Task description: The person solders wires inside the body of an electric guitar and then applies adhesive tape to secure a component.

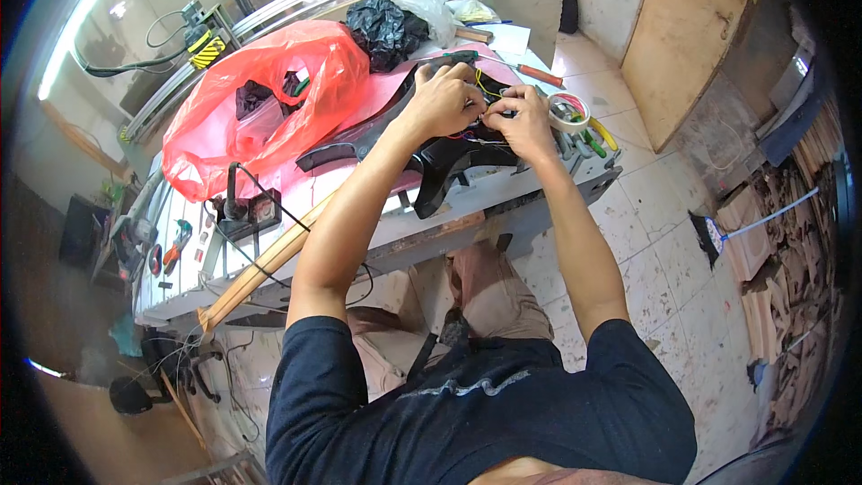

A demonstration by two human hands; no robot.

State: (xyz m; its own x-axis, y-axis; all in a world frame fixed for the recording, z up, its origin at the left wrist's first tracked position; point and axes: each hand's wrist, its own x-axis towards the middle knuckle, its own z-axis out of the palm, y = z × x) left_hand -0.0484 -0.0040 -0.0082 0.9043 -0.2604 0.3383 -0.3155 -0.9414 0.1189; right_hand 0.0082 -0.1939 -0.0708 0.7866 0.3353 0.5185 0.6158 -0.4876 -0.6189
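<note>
Both my hands meet over a black molded plastic part (437, 181) with curved arms, lying on the table near its front edge. Thin coloured wires (486, 86) run out of its hollow, a yellow one showing most clearly. My left hand (442, 101) is closed, its fingers curled down toward the wires. My right hand (524, 124) pinches thumb and forefinger together at the wires, close to the left fingertips. The fingers partly hide the exact spot they hold. Just beside the right hand lies a roll of tape (569, 111).
A red plastic bag (334, 58) and a black bag (386, 31) sit on the table's left and back. A red-handled screwdriver (540, 75) and pliers (603, 134) lie at the right. A wooden strip (260, 274) and black cable (285, 207) cross the front edge.
</note>
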